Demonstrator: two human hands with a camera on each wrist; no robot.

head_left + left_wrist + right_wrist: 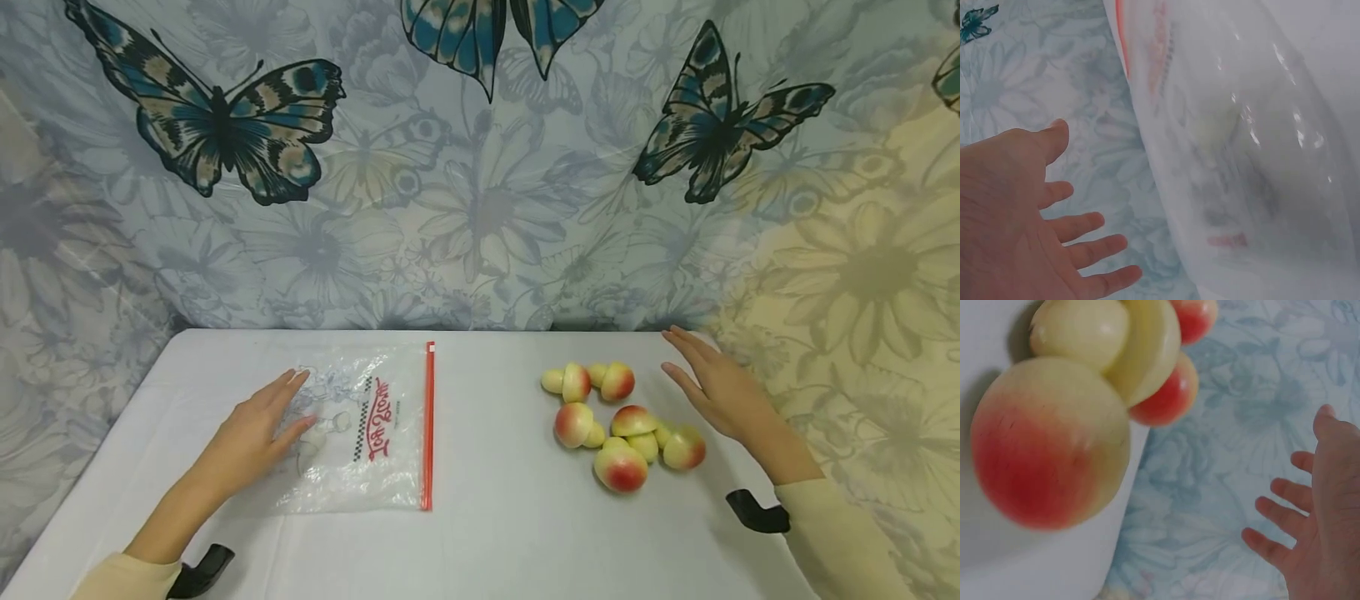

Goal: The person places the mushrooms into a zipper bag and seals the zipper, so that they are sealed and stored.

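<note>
A clear plastic zip bag (330,479) with red lettering and a red zip strip (429,425) lies flat on the left of the white table. My left hand (251,433) hovers over its left part with fingers extended, holding nothing. In the left wrist view the bag (1241,156) appears beside that hand. Several mushroom-shaped pieces with red-and-yellow caps and pale stems, such as the nearest one (621,467), are grouped on the right. My right hand (723,396) is held apart, to their right, fingers extended. One cap (1050,444) looms large in the right wrist view.
The white table (487,542) ends at a cloth backdrop (487,275) printed with flowers and butterflies. A black curved piece shows at each wrist, one at the left (201,573) and one at the right (757,512).
</note>
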